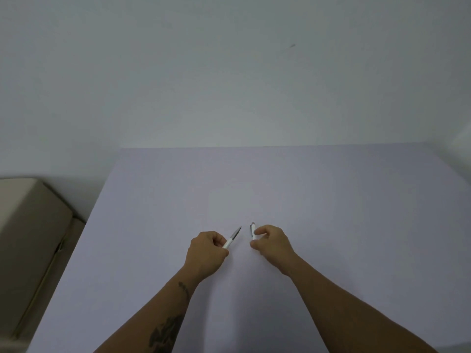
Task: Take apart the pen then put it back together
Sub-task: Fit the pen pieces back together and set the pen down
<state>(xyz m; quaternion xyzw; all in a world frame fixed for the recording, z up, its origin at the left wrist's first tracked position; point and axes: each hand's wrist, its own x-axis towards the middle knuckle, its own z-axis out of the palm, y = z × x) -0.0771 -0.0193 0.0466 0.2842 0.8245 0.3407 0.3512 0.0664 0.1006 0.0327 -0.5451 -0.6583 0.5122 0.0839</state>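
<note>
The pen is in two pieces over the pale lilac table (pixel 331 200). My left hand (pixel 206 253) grips the front piece (pixel 232 238), a white barrel with a grey tapered tip that points up and to the right. My right hand (pixel 270 242) pinches the rear piece (pixel 252 230), a short white section with a grey end and a clip, held nearly upright. A small gap separates the two pieces. Whether any inner part sits inside either piece is hidden.
A beige box-like object (pixel 30 225) stands left of the table, below its level. A plain white wall (pixel 229 72) rises behind the table's far edge.
</note>
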